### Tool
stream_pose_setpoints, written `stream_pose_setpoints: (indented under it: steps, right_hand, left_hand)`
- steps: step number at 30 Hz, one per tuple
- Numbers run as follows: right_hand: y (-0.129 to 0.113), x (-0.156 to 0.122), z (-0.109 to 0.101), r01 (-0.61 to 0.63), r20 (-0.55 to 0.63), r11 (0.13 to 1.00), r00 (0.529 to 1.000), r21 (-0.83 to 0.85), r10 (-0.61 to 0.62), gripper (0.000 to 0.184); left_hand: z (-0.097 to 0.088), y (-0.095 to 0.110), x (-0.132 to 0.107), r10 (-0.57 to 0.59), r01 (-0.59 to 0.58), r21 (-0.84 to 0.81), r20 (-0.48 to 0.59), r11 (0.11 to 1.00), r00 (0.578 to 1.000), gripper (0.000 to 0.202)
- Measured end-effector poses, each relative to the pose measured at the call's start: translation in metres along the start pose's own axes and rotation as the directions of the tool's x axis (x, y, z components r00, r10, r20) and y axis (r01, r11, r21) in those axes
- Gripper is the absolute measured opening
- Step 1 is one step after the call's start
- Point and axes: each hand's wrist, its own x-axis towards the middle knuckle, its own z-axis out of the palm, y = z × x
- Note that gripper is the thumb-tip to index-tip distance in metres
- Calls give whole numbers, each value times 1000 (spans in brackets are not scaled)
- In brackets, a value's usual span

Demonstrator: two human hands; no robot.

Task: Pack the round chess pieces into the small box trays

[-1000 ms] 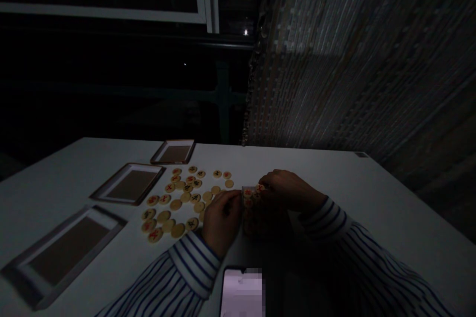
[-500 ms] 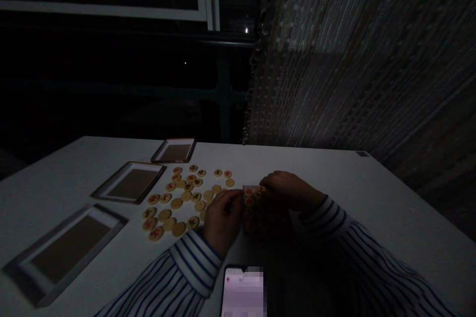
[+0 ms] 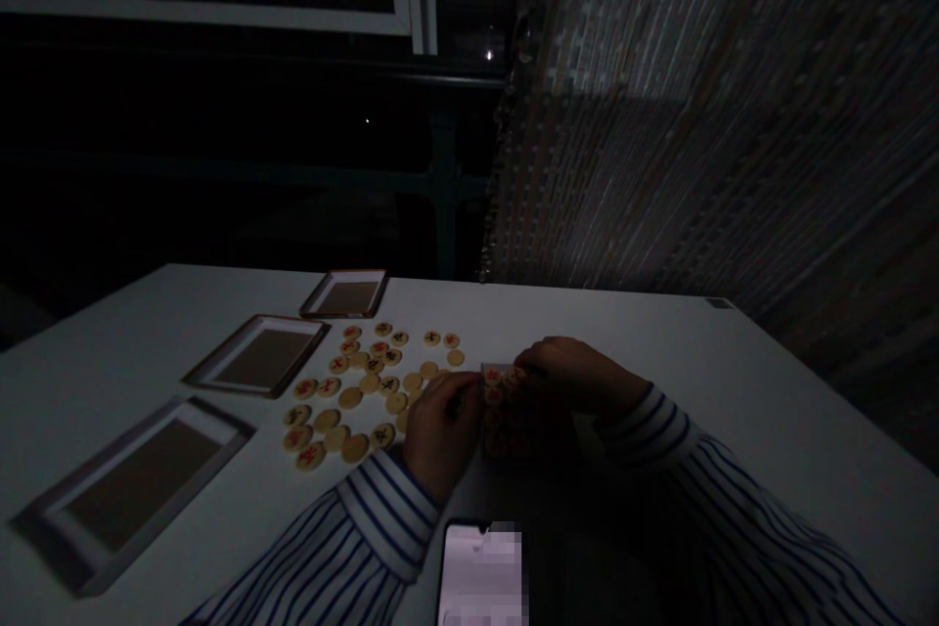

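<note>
A small box holds rows of round Chinese chess pieces with red characters, its right part dark in shadow. At the box's left side is my left hand, closed, with thumb and forefinger against the edge. My right hand reaches over the far right part, its fingers bent down onto a piece in the far row; the fingertips are partly hidden. Several loose chess pieces lie scattered left of my left hand, some with red or black characters up, others blank side up.
Three shallow open trays stand along the left: a near one, a middle one and a far one. A lit phone lies at the near edge of the white table. A bead curtain hangs behind, at right.
The view has shifted slightly, so everything sits a little higher in the picture. Both hands keep nearly the same place at the box.
</note>
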Motion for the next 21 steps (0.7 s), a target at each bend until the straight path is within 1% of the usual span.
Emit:
stream_pose_setpoints:
  steps: [4,13,18,21]
  right_hand:
    - [-1,0,-1,-6,23,1000,1000,9,6,27]
    - [-5,1,-3,0,24,1000,1000,22,0,29]
    - [-5,1,-3,6,6,999,1000,50,-6,29]
    - [-4,3,-1,-1,25,999,1000,46,0,29]
  left_hand:
    - [-1,3,0,-16,16,5,5,1000,1000,17]
    - [0,-1,0,6,-6,6,-5,1000,1000,17]
    - [0,1,0,-10,10,-8,-1,1000,1000,17]
    - [-1,2,0,-9,9,-20,6,1000,1000,17]
